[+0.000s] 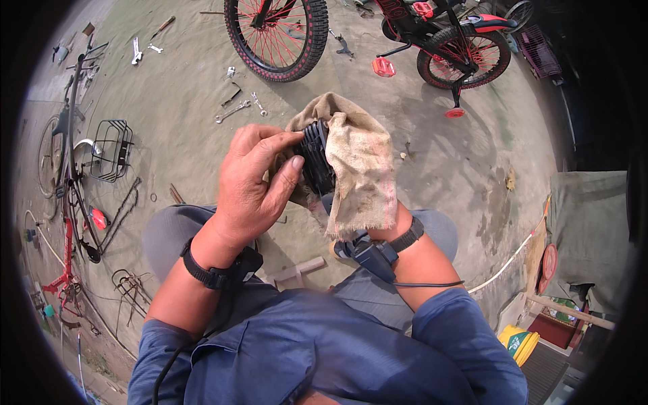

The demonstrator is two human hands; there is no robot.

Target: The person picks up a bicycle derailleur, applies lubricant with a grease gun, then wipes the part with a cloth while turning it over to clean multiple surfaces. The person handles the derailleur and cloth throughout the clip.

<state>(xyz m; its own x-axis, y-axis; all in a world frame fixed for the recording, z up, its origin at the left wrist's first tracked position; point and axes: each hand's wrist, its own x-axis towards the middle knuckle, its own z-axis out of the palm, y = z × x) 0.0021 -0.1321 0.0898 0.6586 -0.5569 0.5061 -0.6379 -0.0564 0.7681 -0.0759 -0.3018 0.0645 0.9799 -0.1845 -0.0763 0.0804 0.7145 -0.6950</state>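
Observation:
My left hand (253,177) has its index finger and thumb on a black ribbed part (316,154), whose exact kind I cannot tell. A frayed beige cloth (362,174) wraps the far and right sides of this part and hangs down in front. My right hand (397,217) is mostly covered by the cloth and holds it up from the right; its fingers are hidden. Both hands are above the ground, between my knees. Each wrist bears a black strap with a small device.
Ahead stands a black bicycle with red-spoked wheels (277,38) and a training wheel (454,113). Wrenches (233,111) lie on the concrete. To the left are a wire basket (111,151), a chain (121,215) and a bicycle frame (71,167). A yellow bucket (526,347) stands lower right.

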